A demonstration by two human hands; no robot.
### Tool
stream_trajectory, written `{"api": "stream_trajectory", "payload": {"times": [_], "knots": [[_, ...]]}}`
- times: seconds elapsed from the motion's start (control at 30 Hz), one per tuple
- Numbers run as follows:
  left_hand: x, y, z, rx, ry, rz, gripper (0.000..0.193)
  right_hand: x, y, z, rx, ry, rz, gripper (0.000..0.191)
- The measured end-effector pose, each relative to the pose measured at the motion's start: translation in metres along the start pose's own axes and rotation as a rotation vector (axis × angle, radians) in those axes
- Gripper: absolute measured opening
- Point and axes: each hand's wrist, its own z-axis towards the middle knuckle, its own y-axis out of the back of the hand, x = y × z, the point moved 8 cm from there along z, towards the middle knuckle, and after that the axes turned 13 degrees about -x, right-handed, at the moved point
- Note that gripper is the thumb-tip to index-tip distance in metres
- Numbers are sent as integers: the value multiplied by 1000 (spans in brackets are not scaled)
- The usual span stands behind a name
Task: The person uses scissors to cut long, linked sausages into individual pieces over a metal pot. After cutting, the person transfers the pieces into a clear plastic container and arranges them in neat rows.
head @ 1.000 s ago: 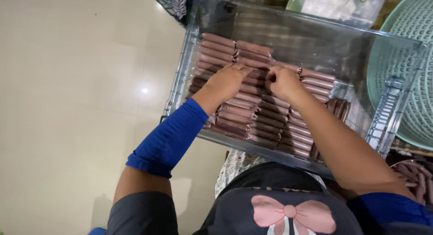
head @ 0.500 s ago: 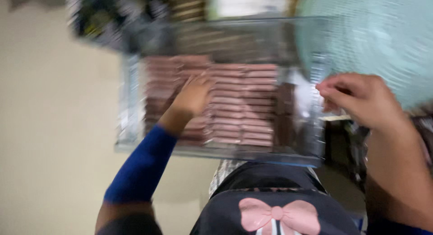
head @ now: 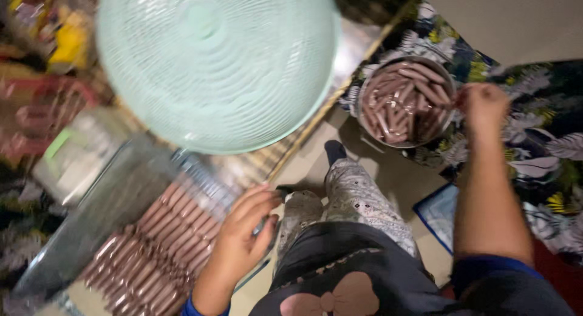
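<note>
Mint-green dome cover, reddish-brown sausages

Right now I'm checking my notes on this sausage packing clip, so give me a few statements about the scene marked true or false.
1. The right hand is at the rim of the round metal bowl of loose sausages. True.
2. The left hand is inside the metal bowl. False: it is at the corner of the clear container, near the sausage rows.
3. The pale green mesh cover lies over the bowl. False: it sits beside the bowl, which is uncovered.
4. The sausages in the clear container lie in neat rows. True.
</note>
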Motion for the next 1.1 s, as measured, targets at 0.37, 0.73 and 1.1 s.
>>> {"api": "stream_trajectory", "payload": {"times": [0.37,0.73,1.1], "knots": [[51,-235,71,639,125,-47,41,-119,-49,-23,-126,-39,-137,30],[244,-516,92,228,958,-163,37,-90,-79,-6,-256,-68,254,81],[259,-567,109,-74,580,634,102,-97,-65,-2,-414,-104,-118,77]]}}
